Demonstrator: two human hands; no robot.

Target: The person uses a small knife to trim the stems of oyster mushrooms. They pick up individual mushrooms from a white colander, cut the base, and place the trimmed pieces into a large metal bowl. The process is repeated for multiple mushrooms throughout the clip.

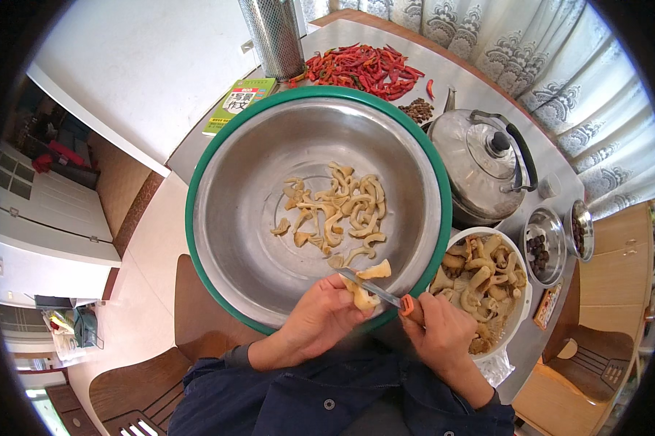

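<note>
My left hand [327, 308] grips a pale mushroom [364, 298] over the near rim of a wide steel basin. In my right hand [442, 324] is a small knife [379, 291] with an orange-and-brown handle. Its blade lies against the mushroom, and a pale piece [375, 270] sits on the far side of the blade. Several cut mushroom strips [338, 207] are spread over the floor of the green-rimmed basin [224, 163]. Beside my right hand stands a white colander [525, 310] heaped with whole mushrooms [480, 278].
A metal kettle [477, 155] stands right of the basin. Steel bowls [551, 272] hold dark pieces. Red chillies [365, 71] and small brown pods [417, 110] lie at the back, near a perforated metal cylinder [273, 38] and a green book [239, 103]. Wooden chairs [136, 381] flank the table.
</note>
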